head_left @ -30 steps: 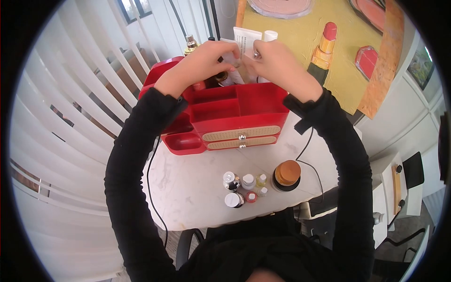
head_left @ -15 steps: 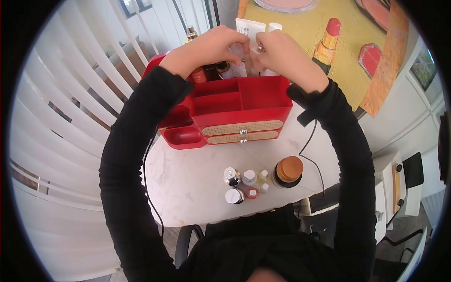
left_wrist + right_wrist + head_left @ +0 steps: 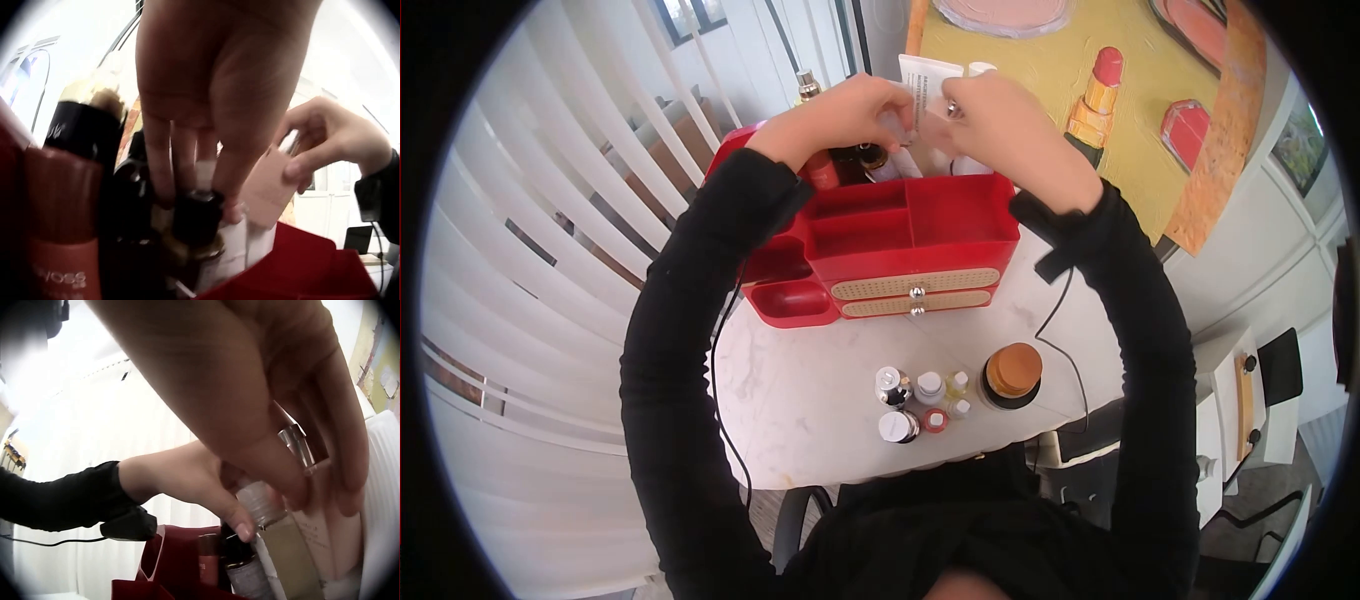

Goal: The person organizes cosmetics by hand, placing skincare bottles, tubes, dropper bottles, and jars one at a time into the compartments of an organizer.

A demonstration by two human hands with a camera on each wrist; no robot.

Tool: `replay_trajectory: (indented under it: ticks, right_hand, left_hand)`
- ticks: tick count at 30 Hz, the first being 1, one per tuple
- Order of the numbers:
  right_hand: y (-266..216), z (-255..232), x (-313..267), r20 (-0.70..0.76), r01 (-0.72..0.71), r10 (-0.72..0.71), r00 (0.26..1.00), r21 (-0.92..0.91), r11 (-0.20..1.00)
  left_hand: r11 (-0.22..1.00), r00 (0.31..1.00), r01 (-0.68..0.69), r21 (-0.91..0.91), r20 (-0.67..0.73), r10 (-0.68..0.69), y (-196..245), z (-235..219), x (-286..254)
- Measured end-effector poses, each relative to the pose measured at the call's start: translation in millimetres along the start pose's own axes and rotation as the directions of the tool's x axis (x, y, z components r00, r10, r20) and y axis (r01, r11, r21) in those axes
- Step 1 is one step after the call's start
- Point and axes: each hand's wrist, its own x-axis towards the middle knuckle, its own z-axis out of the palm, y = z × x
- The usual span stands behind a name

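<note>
My left hand reaches into the back of a red makeup organizer and pinches a bottle with a clear cap. In the right wrist view its thumb lies along that cap. My right hand, beside it, grips a flat pink bottle with a silver cap. The pink bottle is tilted in the left wrist view. A black-capped bottle stands right by the left fingers. Behind the hands rises a white tube with printed text.
Small bottles stand on the marble table in front, among them a silver-topped one and a red one. An amber-lidded jar is to their right. A coral bottle stands at the organizer's left. Cables run from both wrists.
Both hands stay over the organizer's back section, shifting only slightly up and to the right. The bottles on the table keep their places.
</note>
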Motion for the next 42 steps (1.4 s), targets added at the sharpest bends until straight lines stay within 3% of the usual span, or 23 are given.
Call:
replay_trajectory:
  ticks: [3, 7, 9, 12, 14, 18, 22, 24, 26, 27, 29, 33, 35, 36, 38, 42]
  right_hand:
    - [1, -11, -6, 0.038, -0.071, 0.07, 0.997, 0.024, 0.997]
    - [4, -10, -16, 0.081, -0.057, 0.055, 0.995, 0.018, 0.998]
    - [10, -3, -19, -0.014, 0.005, -0.005, 1.0, 0.059, 0.998]
    - [6, -7, -22, 0.09, -0.04, 0.035, 0.995, 0.053, 0.998]
    - [5, -8, -24, 0.084, -0.049, 0.044, 0.995, 0.056, 0.997]
    - [3, -7, -25, 0.039, -0.022, 0.021, 0.999, 0.049, 0.999]
    - [7, 1, -23, 0.099, -0.08, 0.076, 0.992, 0.041, 0.996]
    - [12, 16, -26, 0.058, 0.099, -0.1, 0.993, 0.032, 0.995]
    - [10, 14, -29, 0.059, 0.089, -0.089, 0.994, 0.01, 0.996]
    - [8, 14, -30, 0.058, 0.075, -0.075, 0.996, -0.006, 0.997]
    - [8, 7, -31, 0.04, 0.055, -0.057, 0.998, 0.032, 0.998]
    - [6, -6, -33, 0.049, -0.009, 0.007, 0.999, 0.041, 0.999]
    - [7, -10, -31, 0.029, -0.034, 0.033, 0.999, 0.053, 0.998]
    - [7, -12, -31, 0.011, -0.062, 0.061, 0.998, 0.068, 0.996]
    - [4, -12, -29, 0.008, -0.032, 0.032, 0.999, 0.064, 0.997]
    - [6, -11, -33, 0.011, -0.011, 0.01, 1.0, 0.07, 0.997]
  left_hand:
    - [0.995, 0.997, -0.073, -0.06, 0.006, 0.074, -9, 4, 4]
    - [0.99, 0.992, -0.124, 0.071, -0.012, 0.125, -3, 15, 3]
    - [0.981, 0.986, -0.151, 0.124, -0.045, 0.158, -6, 17, 3]
    - [0.961, 0.972, -0.233, 0.15, 0.031, 0.231, -15, 11, 10]
    - [0.953, 0.959, -0.282, 0.107, 0.072, 0.275, -21, 5, 18]
    - [0.974, 0.978, -0.206, 0.098, 0.06, 0.201, -14, -5, 20]
    - [0.956, 0.967, -0.207, 0.206, 0.193, 0.168, 1, -8, 30]
    - [0.937, 0.959, -0.222, 0.269, 0.233, 0.16, 14, -6, 30]
    - [0.953, 0.976, -0.137, 0.269, 0.2, 0.084, 19, 0, 29]
    - [0.953, 0.977, -0.136, 0.272, 0.199, 0.083, 21, 2, 27]
    - [0.845, 0.95, -0.309, 0.437, 0.182, 0.253, 21, 7, 25]
    - [0.841, 0.926, -0.376, 0.39, 0.114, 0.361, -8, 23, 32]
    - [0.961, 0.971, -0.194, 0.196, 0.181, 0.159, -6, 24, 31]
    - [0.962, 0.971, -0.192, 0.196, 0.18, 0.157, -6, 22, 30]
    - [0.936, 0.955, -0.274, 0.222, 0.177, 0.238, -8, 21, 28]
    - [0.924, 0.944, -0.3, 0.237, 0.211, 0.252, -13, 19, 36]
